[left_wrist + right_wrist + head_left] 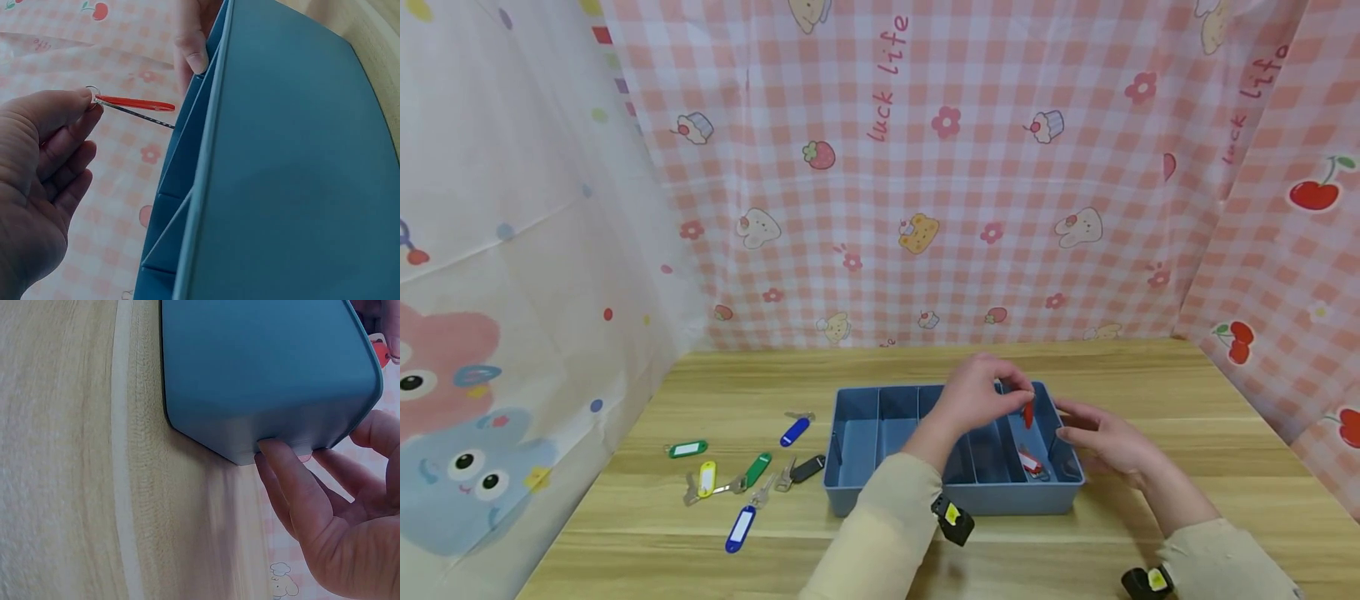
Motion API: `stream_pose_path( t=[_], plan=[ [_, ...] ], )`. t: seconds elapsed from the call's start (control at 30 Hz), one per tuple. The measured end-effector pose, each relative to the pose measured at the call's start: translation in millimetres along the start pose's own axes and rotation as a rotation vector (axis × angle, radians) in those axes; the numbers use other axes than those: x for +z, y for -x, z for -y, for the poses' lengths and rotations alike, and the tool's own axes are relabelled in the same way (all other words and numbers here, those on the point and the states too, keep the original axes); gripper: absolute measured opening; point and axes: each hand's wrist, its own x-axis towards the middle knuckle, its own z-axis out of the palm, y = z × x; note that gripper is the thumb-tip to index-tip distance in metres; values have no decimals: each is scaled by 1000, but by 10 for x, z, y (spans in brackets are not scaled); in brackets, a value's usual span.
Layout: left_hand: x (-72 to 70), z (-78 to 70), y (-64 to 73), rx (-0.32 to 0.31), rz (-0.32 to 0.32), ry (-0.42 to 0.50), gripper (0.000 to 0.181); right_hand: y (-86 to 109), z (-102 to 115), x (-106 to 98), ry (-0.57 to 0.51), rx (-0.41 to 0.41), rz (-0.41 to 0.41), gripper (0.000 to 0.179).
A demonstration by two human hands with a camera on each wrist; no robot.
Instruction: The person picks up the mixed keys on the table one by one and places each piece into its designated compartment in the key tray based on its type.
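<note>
My left hand (pixel 981 392) pinches the ring of a key (pixel 140 117) with a red key tag (pixel 134 103) between thumb and forefinger. Tag and key hang over the rightmost compartment of a blue divided box (pixel 955 498). In that compartment lies another red key tag (pixel 1028 460) with a white label. At the box's right end, my right hand (pixel 1108 442) rests its fairly straight fingers (pixel 290 472) against the outer wall, its thumb near the rim.
Left of the box, several keys with tags lie on the wooden table (pixel 647 533): blue tags (pixel 741 529), green tags (pixel 688 449), a yellow tag (pixel 707 479) and a black tag (pixel 808 469). A checked pink curtain (pixel 955 183) hangs behind the table.
</note>
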Motion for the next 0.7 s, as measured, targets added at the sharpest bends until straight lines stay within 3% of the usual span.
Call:
stream_pose_path(
  t=[0.7],
  plan=[
    [113, -1, -119, -138, 3, 51, 7, -1, 7, -3, -7, -11, 8, 66]
  ],
)
